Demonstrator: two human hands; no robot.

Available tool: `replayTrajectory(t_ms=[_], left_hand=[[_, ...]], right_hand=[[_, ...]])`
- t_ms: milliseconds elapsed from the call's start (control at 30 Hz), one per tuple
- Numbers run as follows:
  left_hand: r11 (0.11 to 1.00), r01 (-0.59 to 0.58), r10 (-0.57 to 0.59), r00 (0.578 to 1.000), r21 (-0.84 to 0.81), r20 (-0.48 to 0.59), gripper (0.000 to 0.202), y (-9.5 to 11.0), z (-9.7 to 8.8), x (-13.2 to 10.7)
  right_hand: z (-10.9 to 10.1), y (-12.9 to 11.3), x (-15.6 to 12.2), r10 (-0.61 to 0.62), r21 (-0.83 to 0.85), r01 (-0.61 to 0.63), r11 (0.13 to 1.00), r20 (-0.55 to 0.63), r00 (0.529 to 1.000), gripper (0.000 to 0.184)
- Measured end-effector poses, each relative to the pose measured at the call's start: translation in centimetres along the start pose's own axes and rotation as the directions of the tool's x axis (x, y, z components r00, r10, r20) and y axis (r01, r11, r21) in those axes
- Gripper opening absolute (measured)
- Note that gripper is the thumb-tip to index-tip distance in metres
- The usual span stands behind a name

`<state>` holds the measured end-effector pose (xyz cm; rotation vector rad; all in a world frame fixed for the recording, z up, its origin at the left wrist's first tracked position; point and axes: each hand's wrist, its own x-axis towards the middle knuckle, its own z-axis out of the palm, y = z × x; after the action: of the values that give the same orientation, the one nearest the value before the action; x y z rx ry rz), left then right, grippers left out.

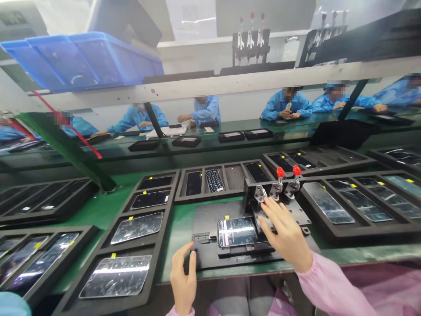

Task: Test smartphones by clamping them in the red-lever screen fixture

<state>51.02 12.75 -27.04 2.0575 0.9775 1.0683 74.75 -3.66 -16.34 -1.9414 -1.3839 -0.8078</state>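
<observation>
A phone screen (237, 231) lies in a black fixture (213, 259) on the green bench in front of me. My right hand (285, 233) lies over the fixture's right side, fingers stretched toward the clamp levers with red tips (285, 180), and it holds nothing. My left hand (183, 276) rests at the fixture's front left corner, its fingers curled round a small dark knob (192, 259) there.
Black trays (138, 237) with several phone screens stand left, behind and right of the fixture (348, 206). A conveyor belt (210, 145) carries more trays beyond. People in blue coats sit on its far side. Blue bins (82, 59) sit on an overhead shelf.
</observation>
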Motion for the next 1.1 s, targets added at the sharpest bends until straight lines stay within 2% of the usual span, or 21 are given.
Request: replayTrajectory(t_ms=[67, 133, 200, 300, 433, 600, 733, 833, 967, 1033, 1100], left_hand=[[0.989, -0.141, 0.139, 0.989, 0.036, 0.049, 0.028, 0.8, 0.3, 0.3], [0.963, -0.259, 0.248, 0.959, 0.071, 0.140, 0.033, 2.0, 0.8, 0.7], [0.932, -0.338, 0.301, 0.922, 0.128, 0.243, 0.038, 3.2, 1.3, 0.9], [0.877, -0.424, 0.320, 0.867, 0.226, 0.382, 0.041, 4.8, 2.1, 1.0], [0.833, -0.463, 0.290, 0.831, 0.303, 0.474, 0.044, 5.8, 2.5, 1.0], [0.823, -0.458, 0.270, 0.836, 0.337, 0.477, 0.047, 6.1, 2.4, 0.8], [0.817, -0.462, 0.251, 0.825, 0.347, 0.506, 0.050, 6.2, 2.6, 0.8], [0.829, -0.443, 0.237, 0.831, 0.340, 0.504, 0.052, 6.2, 2.6, 1.0], [0.877, -0.367, 0.233, 0.890, 0.312, 0.391, 0.068, 5.9, 2.2, 1.2], [0.889, -0.364, 0.248, 0.892, 0.276, 0.377, 0.068, 5.7, 2.0, 1.1], [0.892, -0.391, 0.273, 0.866, 0.228, 0.419, 0.065, 5.6, 2.1, 0.9]], right_hand=[[1.0, -0.3, -2.1, 0.004, -0.119, 0.011, 0.993, 0.126, 0.992, 0.054], [1.9, -0.2, -3.1, 0.019, -0.218, 0.033, 0.975, 0.232, 0.973, 0.065], [2.4, -0.1, -3.3, 0.033, -0.280, 0.056, 0.958, 0.303, 0.952, 0.070], [2.7, 0.0, -3.2, 0.053, -0.326, 0.075, 0.942, 0.366, 0.929, 0.072], [2.7, -0.2, -3.1, 0.076, -0.349, 0.074, 0.934, 0.399, 0.914, 0.075], [2.7, -0.5, -2.7, 0.096, -0.340, 0.048, 0.939, 0.394, 0.914, 0.079], [1.7, -0.8, -2.2, 0.084, -0.227, 0.009, 0.974, 0.399, 0.913, 0.073], [0.4, -0.8, -2.8, 0.077, -0.060, -0.059, 0.996, 0.345, 0.935, 0.067], [-1.2, -0.5, -5.5, 0.140, 0.244, -0.148, 0.959, 0.050, 0.989, 0.053], [-1.6, -0.4, -7.3, 0.218, 0.334, -0.183, 0.924, -0.069, 0.973, 0.043], [-1.8, -0.5, -9.1, 0.302, 0.343, -0.247, 0.906, -0.115, 0.947, 0.031]])
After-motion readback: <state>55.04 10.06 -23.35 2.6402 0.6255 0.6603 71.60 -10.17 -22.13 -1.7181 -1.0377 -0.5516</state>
